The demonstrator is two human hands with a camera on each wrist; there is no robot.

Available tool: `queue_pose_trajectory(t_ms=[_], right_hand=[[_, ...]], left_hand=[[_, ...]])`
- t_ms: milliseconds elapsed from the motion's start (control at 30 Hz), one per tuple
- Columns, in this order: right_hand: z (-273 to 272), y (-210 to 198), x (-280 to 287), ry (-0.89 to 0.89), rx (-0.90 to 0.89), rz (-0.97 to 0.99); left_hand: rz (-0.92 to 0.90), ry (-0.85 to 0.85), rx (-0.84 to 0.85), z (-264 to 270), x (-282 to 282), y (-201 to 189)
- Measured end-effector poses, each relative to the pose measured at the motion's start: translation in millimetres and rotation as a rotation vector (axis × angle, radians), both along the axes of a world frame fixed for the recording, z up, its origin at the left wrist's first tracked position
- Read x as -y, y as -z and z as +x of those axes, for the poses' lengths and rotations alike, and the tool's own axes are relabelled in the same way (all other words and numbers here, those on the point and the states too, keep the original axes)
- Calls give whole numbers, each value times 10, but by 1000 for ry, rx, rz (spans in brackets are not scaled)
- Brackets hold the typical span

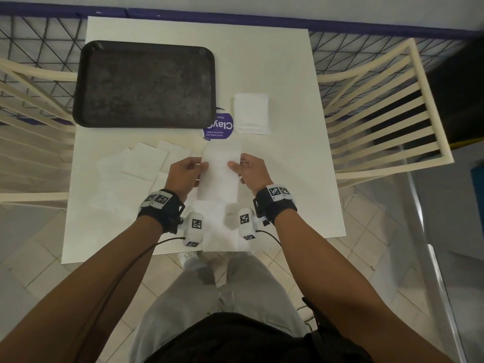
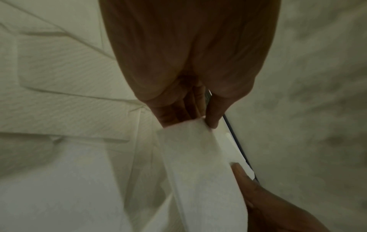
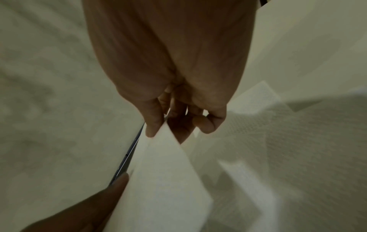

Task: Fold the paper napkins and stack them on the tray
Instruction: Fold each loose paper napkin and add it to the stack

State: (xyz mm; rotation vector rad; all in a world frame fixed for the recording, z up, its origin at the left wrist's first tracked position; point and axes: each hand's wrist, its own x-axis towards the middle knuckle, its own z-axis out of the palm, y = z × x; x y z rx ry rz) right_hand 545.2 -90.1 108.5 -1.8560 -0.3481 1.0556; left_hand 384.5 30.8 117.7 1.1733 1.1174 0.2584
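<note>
I hold a long white paper napkin (image 1: 220, 172) above the table, lengthwise away from me. My left hand (image 1: 189, 172) pinches its left edge and my right hand (image 1: 245, 171) pinches its right edge. The left wrist view shows the napkin (image 2: 190, 150) held between thumb and fingers (image 2: 213, 113). In the right wrist view the napkin (image 3: 158, 172) hangs from the pinching fingers (image 3: 154, 124). A dark empty tray (image 1: 144, 83) lies at the far left of the table. A stack of folded napkins (image 1: 251, 113) sits right of the tray. Loose unfolded napkins (image 1: 136, 163) lie left of my hands.
A round purple sticker (image 1: 219, 127) is on the white table (image 1: 296, 74) between tray and stack. Cream slatted chairs stand at the left (image 1: 28, 106) and right (image 1: 379, 111). A wire fence (image 1: 366, 48) runs behind the table. More napkin sheets (image 1: 225, 231) lie by the near edge.
</note>
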Motion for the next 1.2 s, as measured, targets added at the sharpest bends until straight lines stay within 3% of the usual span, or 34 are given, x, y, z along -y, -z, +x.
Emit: queue_pose_trajectory(t_ms=[167, 500, 767, 967, 1200], right_hand=[[-20, -44, 14, 26, -100, 26], [-24, -98, 24, 6, -127, 39], [-36, -80, 12, 78, -183, 110], [-30, -124, 31, 89, -244, 99], [-45, -93, 30, -13, -77, 102]], left_hand=[[8, -33, 2, -42, -10, 36], [37, -105, 31, -67, -8, 76], [-92, -122, 111, -75, 28, 4], [-77, -98, 93, -110, 35, -39], [-30, -126, 77, -107, 12, 17]])
